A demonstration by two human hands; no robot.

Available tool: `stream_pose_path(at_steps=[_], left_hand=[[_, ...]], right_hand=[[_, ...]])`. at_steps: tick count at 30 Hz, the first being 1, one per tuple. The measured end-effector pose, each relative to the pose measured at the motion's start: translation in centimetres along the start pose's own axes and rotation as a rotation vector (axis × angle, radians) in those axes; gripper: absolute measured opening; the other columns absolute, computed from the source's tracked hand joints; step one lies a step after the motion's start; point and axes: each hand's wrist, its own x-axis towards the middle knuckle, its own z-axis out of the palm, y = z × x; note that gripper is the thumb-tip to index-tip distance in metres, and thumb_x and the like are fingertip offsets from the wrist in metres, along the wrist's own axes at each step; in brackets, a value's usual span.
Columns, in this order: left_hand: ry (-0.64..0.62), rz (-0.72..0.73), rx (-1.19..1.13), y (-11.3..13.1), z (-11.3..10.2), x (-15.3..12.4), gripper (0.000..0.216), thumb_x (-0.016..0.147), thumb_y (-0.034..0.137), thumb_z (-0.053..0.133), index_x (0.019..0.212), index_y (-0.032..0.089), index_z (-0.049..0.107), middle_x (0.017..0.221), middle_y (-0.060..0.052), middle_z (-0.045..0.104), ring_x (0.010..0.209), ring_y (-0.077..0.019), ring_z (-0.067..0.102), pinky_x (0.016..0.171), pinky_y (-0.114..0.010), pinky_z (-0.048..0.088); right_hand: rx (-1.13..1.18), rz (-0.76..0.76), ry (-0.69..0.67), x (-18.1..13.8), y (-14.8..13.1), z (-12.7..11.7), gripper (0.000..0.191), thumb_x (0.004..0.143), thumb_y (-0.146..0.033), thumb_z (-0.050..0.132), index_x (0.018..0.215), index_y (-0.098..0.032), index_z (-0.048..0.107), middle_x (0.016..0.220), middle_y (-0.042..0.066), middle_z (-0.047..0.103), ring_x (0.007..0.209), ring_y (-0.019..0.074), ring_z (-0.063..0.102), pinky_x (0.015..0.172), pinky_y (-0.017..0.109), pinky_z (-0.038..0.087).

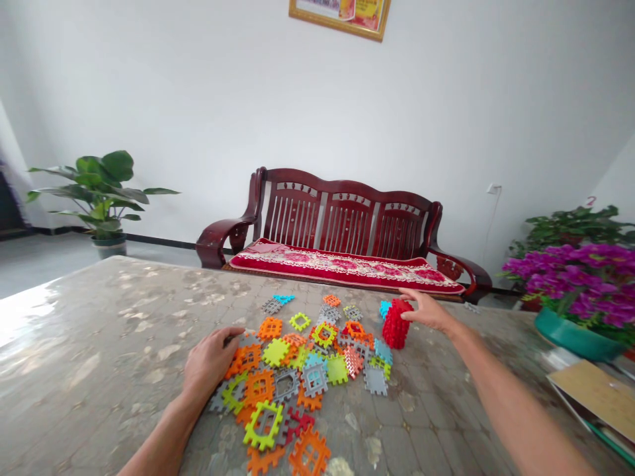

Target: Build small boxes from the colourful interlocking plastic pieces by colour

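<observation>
The right hand (430,311), half open, touches a red stack (395,328); the left hand (209,360) curls by tiles (276,352), its grip unclear.

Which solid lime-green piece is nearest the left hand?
The lime-green piece just right of the orange window piece beside the left hand; other solid lime-green ones lie farther right.

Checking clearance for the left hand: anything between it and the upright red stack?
Yes. A spread of interlocking plastic tiles lies on the table between the left hand and the red stack. The tiles lie low and overlap in places, so reaching over them looks feasible.
</observation>
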Motion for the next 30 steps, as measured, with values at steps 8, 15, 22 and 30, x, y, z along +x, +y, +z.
stream_pose_path(at_steps=[8,15,22,30], left_hand=[[0.034,0.013,-0.032,1.0,-0.6,-0.6,0.040,0.088,0.036,0.040,0.114,0.028,0.068,0.122,-0.004,0.069,0.107,-0.0240,0.064,0.092,-0.035,0.047],[-0.051,0.262,-0.142,5.7,-2.1,-2.8,0.033,0.089,0.041,0.045,0.106,0.029,0.069,0.115,0.000,0.070,0.112,-0.0199,0.060,0.102,-0.033,0.040],[-0.306,0.612,0.081,8.0,-2.2,-7.6,0.069,0.070,0.064,0.066,0.132,0.037,0.056,0.145,-0.008,0.048,0.137,-0.0368,0.036,0.112,-0.059,0.023],[-0.472,0.734,0.181,5.1,-0.9,-7.6,0.096,0.064,0.067,0.070,0.148,0.038,0.033,0.160,-0.013,0.020,0.146,-0.0413,0.015,0.113,-0.064,0.014]], right_hand=[[-0.025,-0.161,0.079,-5.9,-6.8,6.5,0.046,0.076,-0.029,0.061,0.122,-0.023,0.064,0.125,0.008,0.065,0.117,0.0251,0.057,0.106,0.043,0.040],[-0.128,-0.095,0.053,-7.5,-9.1,14.2,0.057,0.082,-0.036,0.058,0.137,-0.022,0.051,0.140,0.009,0.054,0.129,0.0269,0.047,0.109,0.045,0.036],[-0.185,-0.049,0.220,-8.2,-9.8,16.5,0.040,0.088,-0.032,0.050,0.126,-0.026,0.059,0.128,0.008,0.062,0.117,0.0262,0.055,0.103,0.045,0.040],[-0.038,-0.058,0.244,-9.7,-10.8,16.5,0.028,0.082,-0.024,0.051,0.106,-0.025,0.066,0.106,0.007,0.068,0.103,0.0254,0.061,0.093,0.040,0.047]])
